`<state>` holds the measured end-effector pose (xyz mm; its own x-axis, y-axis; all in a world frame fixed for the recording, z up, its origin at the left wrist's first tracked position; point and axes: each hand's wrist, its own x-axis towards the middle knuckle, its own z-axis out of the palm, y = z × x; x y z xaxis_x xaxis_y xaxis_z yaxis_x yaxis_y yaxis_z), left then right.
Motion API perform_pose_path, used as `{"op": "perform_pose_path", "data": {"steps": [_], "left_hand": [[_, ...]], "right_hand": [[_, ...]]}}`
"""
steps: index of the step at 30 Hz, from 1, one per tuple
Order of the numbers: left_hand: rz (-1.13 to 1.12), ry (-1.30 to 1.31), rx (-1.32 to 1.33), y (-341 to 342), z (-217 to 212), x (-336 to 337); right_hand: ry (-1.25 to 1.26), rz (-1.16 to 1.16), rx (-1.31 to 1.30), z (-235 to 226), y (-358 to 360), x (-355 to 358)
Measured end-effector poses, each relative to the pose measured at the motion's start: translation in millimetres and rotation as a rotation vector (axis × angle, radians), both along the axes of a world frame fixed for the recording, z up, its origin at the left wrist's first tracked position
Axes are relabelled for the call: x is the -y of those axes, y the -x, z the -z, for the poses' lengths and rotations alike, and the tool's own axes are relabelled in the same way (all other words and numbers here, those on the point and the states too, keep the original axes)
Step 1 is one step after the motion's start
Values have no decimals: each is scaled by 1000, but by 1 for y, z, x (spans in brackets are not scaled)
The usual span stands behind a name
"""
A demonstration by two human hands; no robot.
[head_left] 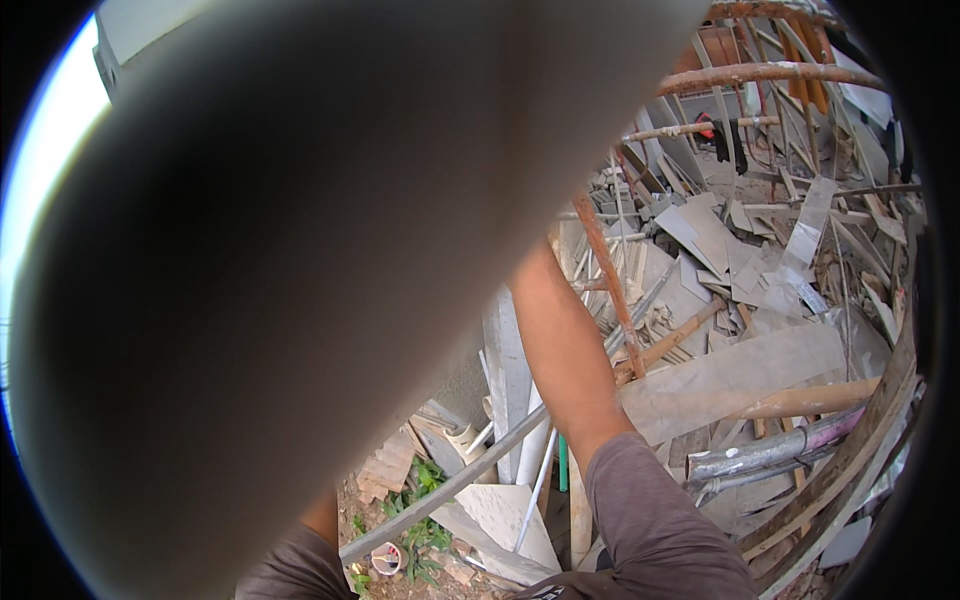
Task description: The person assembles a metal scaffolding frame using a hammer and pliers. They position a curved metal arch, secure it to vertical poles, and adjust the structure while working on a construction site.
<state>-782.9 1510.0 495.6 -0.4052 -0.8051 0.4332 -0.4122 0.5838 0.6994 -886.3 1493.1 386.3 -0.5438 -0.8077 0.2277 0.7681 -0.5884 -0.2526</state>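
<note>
1. A big blurred grey-brown shape [300, 280] fills the frame from 7 o'clock up to 1 o'clock. It sits very close to the lens and I can't tell what it is.
2. Its long axis runs from the lower left at 7 o'clock to the upper right at 1 o'clock. The ends are out of frame or lost in blur, so I can't say which way it points.
3. The right forearm [565, 350] comes up from 5 o'clock in a grey sleeve [650, 510], heads toward 12 o'clock and goes behind the blurred shape.
4. The right hand is hidden by the blur. I can't tell whether its fingers are apart, together or clamped on anything.
5. The left arm shows only as a sliver of skin and sleeve [300, 560] at 6 to 7 o'clock, tucked under the lower edge of the blurred shape. The left hand is not visible either, so the state of its fingers can't be told.
6. I can't tell whether either hand touches the blurred shape. The right forearm meets its edge near frame centre.
7. Rusty scaffold tubes [610, 280] run across 1 to 3 o'clock, one just beside the right forearm.
8. Below, a heap of grey broken boards and sheets [730, 260] spreads from 2 to 4 o'clock.
9. A grey pipe [450, 480] crosses diagonally at 6 o'clock.
10. Green weeds [425, 535] grow under that pipe, with a small white cup [385, 558] just beside them.
</note>
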Motion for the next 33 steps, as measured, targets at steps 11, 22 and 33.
{"op": "perform_pose_path", "data": {"steps": [11, 22, 33], "left_hand": [[200, -452, -423, -8, 8, 21], [236, -679, -1202, 77, 51, -23], [356, -275, -1393, 78, 78, 9]], "right_hand": [[64, -344, 51, 3, 2, 67], [-27, -209, 111, 36, -8, 47], [-216, -407, -8, 185, -91, -137]]}}
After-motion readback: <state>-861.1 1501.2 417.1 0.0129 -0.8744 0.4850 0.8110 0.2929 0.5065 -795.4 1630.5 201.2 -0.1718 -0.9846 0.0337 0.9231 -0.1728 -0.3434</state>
